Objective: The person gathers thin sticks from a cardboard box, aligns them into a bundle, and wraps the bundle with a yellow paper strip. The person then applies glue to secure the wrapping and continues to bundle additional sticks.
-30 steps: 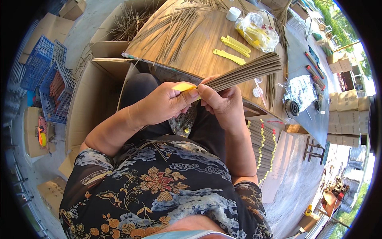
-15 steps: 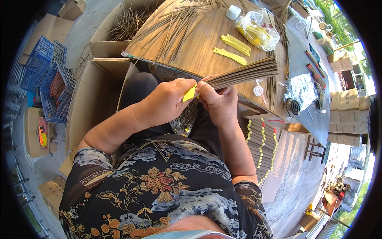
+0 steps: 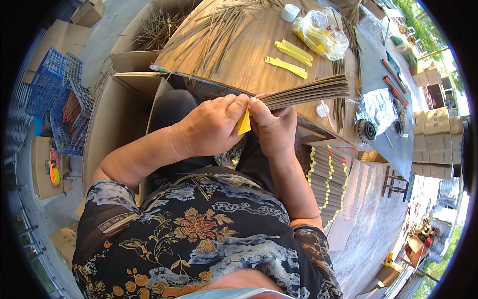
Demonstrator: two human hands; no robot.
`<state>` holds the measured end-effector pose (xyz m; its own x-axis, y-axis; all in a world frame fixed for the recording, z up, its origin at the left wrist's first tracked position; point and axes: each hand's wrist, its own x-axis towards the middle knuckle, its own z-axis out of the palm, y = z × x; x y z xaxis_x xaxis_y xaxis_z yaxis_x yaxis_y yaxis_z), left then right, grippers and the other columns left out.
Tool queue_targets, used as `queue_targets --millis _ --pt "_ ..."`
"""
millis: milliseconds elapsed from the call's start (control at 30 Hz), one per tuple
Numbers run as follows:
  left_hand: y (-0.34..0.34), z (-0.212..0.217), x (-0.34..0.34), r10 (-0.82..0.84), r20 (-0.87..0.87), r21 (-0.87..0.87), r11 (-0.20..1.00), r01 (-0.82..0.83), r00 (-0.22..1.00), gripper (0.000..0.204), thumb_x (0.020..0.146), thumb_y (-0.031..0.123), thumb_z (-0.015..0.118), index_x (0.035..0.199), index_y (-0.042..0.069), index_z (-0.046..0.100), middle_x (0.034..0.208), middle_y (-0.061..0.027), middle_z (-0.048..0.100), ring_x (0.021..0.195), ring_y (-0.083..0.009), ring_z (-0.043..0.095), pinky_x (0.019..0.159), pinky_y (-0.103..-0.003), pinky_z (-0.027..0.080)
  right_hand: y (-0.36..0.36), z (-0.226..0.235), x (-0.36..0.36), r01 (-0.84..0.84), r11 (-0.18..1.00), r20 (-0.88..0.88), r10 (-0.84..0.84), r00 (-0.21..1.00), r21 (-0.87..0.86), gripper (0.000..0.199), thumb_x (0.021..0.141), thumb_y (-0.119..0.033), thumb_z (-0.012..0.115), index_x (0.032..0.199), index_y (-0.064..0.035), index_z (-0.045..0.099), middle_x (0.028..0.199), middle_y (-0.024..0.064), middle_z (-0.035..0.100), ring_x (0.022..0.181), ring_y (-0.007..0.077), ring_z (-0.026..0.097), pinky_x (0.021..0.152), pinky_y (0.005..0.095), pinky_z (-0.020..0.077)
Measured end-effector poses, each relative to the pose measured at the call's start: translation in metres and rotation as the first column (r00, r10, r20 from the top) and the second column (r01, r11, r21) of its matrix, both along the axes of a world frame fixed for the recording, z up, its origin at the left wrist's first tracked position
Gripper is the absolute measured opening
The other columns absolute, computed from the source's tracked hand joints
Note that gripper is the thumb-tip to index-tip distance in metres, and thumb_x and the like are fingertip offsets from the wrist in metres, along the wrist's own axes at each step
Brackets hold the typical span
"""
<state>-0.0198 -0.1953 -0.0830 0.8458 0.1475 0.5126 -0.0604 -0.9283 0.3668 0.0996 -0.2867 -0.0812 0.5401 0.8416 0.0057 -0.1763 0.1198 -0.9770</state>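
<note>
Thin brown sticks (image 3: 308,92) fan out in a bundle from the right hand (image 3: 274,127), whose thumb and fingers are clamped on their left end above the lap. The left hand (image 3: 211,124) meets it there, thumb and fingers pinched together on a yellow strip (image 3: 243,123) that hangs between the hands. Beyond, the wooden table (image 3: 254,65) bears more yellow strips (image 3: 294,54) near a clear plastic bag (image 3: 321,37) and a white container (image 3: 290,13); loose sticks (image 3: 219,40) spread over its left part. An open cardboard box (image 3: 109,114) stands left of the legs, with blue crates (image 3: 47,84) farther left.
</note>
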Motion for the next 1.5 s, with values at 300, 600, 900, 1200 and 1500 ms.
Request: queue_targets --millis 300,600,900,1200,1500 --pt "0.001 -0.020 0.007 0.132 -0.124 0.182 0.977 -0.108 0.983 0.048 0.068 -0.002 0.056 0.113 -0.012 0.041 0.094 -0.0233 0.053 0.082 -0.0333 0.057 0.071 -0.035 0.049 0.007 -0.017 0.013 0.014 0.992 -0.088 -0.025 0.996 -0.122 0.018 0.076 -0.010 0.059 0.061 0.0002 0.055 0.056 -0.0004 0.052 0.048 0.0057 0.046 0.042 0.0210 0.0346" --pt "0.016 -0.028 0.016 0.145 -0.030 0.325 0.937 -0.128 0.989 0.029 0.079 0.005 0.045 0.104 -0.009 0.041 0.082 -0.0166 0.051 0.070 -0.0276 0.055 0.062 -0.034 0.049 0.013 -0.013 0.031 -0.209 0.976 0.016 0.211 0.977 -0.062 0.030 0.072 -0.026 0.072 0.078 -0.0001 0.057 0.058 -0.0009 0.050 0.046 0.0062 0.042 0.041 0.0195 0.0345" --pt "0.012 -0.016 0.014 0.108 -0.056 0.131 0.986 -0.100 0.993 0.034 0.074 0.002 0.053 0.103 -0.009 0.040 0.080 -0.0206 0.052 0.071 -0.0340 0.057 0.062 -0.038 0.049 0.007 -0.006 0.042 -0.362 0.928 0.063 0.368 0.928 -0.082 0.030 0.069 -0.019 0.075 0.084 -0.0003 0.058 0.067 0.0005 0.056 0.053 0.0059 0.049 0.047 0.0187 0.0390" --pt "0.011 -0.010 0.013 0.033 -0.028 -0.031 0.999 -0.033 0.999 0.037 0.072 -0.003 0.054 0.106 -0.010 0.040 0.087 -0.0242 0.052 0.078 -0.0394 0.056 0.067 -0.040 0.048 0.007 0.000 0.047 -0.380 0.909 0.185 0.409 0.894 -0.174 0.026 0.072 -0.013 0.072 0.087 0.0021 0.058 0.071 0.0024 0.058 0.054 0.0063 0.049 0.047 0.0201 0.0402" --pt "0.010 -0.005 0.009 -0.024 -0.031 -0.180 0.983 0.018 0.999 0.042 0.071 -0.003 0.057 0.110 -0.010 0.041 0.091 -0.0249 0.052 0.083 -0.0386 0.055 0.069 -0.037 0.047 0.005 0.002 0.047 -0.381 0.901 0.234 0.424 0.875 -0.206 0.023 0.075 -0.009 0.069 0.091 0.0037 0.058 0.073 0.0038 0.060 0.057 0.0076 0.051 0.051 0.0213 0.0424"
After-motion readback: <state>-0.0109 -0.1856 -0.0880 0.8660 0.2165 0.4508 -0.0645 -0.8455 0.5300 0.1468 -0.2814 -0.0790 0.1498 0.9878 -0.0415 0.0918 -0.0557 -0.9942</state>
